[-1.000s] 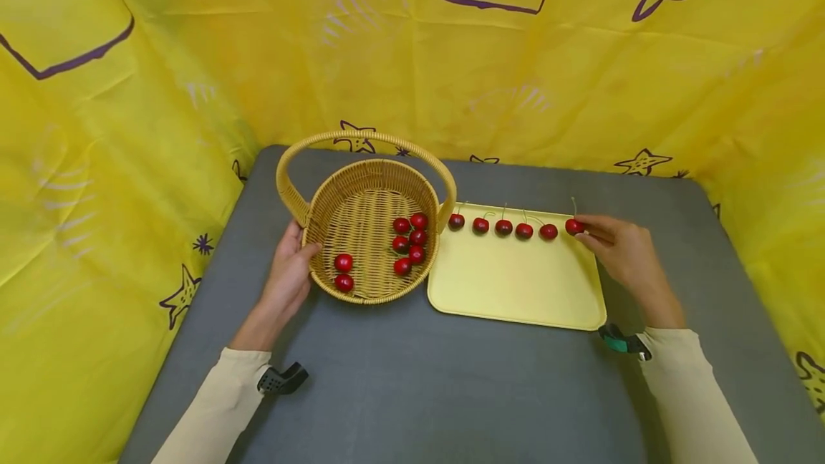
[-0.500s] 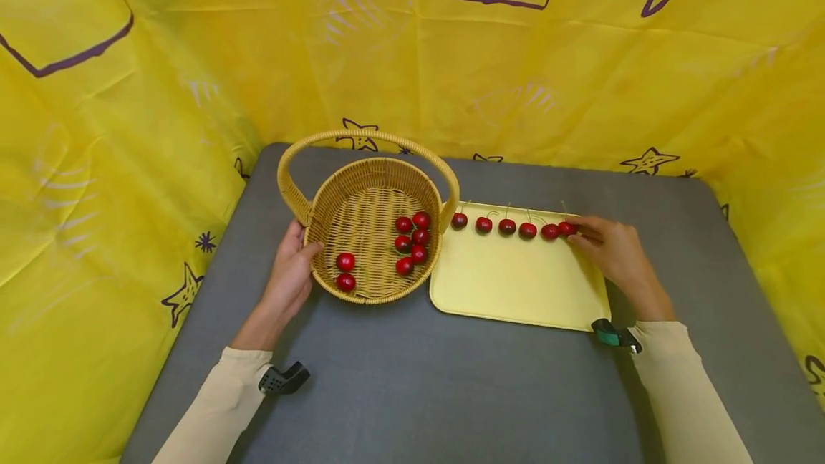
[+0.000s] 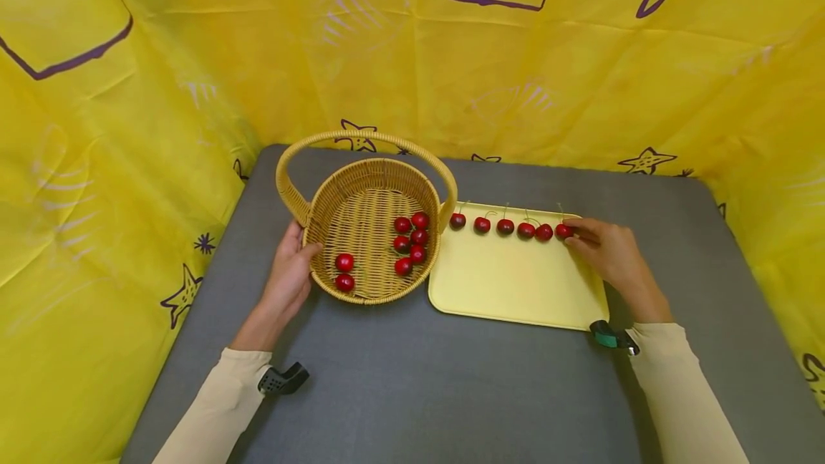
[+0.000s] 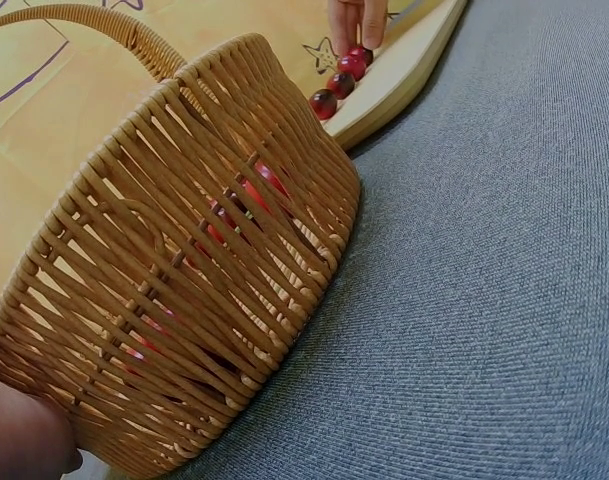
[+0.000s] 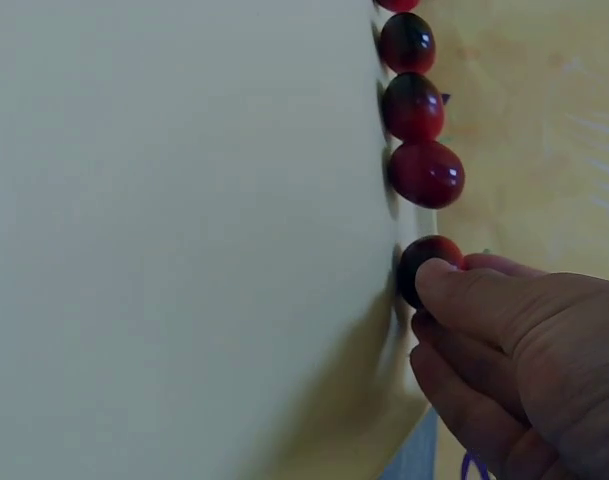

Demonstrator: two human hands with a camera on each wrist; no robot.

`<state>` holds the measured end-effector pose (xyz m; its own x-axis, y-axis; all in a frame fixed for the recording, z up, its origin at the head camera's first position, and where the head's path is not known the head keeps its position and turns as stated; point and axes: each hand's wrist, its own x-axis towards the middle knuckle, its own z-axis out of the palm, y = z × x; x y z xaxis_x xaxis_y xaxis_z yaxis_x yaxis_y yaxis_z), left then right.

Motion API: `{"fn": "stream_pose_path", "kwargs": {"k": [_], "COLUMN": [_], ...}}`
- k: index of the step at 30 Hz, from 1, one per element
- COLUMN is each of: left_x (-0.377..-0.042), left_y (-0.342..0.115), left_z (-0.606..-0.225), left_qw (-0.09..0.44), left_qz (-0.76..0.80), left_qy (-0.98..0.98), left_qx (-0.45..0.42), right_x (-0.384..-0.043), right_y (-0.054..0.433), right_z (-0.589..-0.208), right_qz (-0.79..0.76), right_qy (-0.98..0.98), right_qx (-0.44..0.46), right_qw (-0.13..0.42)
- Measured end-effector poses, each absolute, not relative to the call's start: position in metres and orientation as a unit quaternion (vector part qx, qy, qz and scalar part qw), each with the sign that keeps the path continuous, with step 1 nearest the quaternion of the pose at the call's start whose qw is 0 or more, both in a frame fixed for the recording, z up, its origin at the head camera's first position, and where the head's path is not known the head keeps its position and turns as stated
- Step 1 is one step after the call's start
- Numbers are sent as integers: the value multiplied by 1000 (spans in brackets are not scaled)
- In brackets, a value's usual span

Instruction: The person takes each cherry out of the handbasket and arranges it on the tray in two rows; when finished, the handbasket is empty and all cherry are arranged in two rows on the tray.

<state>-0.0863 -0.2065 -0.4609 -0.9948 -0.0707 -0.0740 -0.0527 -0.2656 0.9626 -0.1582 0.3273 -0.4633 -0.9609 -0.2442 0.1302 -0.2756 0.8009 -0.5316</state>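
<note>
My left hand (image 3: pixel 288 279) grips the near left side of a round wicker basket (image 3: pixel 369 301), its thumb over the rim. Inside the basket lie several red cherries (image 3: pixel 419 237), most of them clustered at the right and two (image 3: pixel 344 262) at the lower left. To the right, a pale yellow tray (image 3: pixel 515 285) carries a row of cherries (image 3: pixel 481 225) along its far edge, stems pointing away. At the right end of that row my right hand (image 3: pixel 612 253) pinches a cherry (image 5: pixel 424 265) between thumb and fingers. A small gap separates it from its neighbour (image 5: pixel 427 174).
The basket's tall arched handle (image 3: pixel 367 136) stands up over its far side. Basket and tray sit side by side on a grey cloth-covered table (image 3: pixel 412 385). A yellow patterned curtain (image 3: pixel 412 56) encloses the back and sides.
My right hand has moved left with its pinched cherry. The neighbouring cherry has shifted left against the one beside it. My left hand and the basket stay put.
</note>
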Motion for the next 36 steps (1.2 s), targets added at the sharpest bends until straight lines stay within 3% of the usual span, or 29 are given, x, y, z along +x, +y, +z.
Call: {"fn": "stream_pose_path", "kwargs": {"k": [27,36], "left_x": [-86,-86], "left_y": [-207,-207], "left_z": [-461,-461], "left_qw": [10,12], "left_qz": [-788,-788], "left_qy": [-613,-614], "left_qx": [48,46], "right_x": [-157,-156], "right_y": [327,324], "right_z": [-459,-433], "right_qz": [281,280], "right_qy": [-951,-944], "right_qx": [131,166], "right_qw": [-5,56]}}
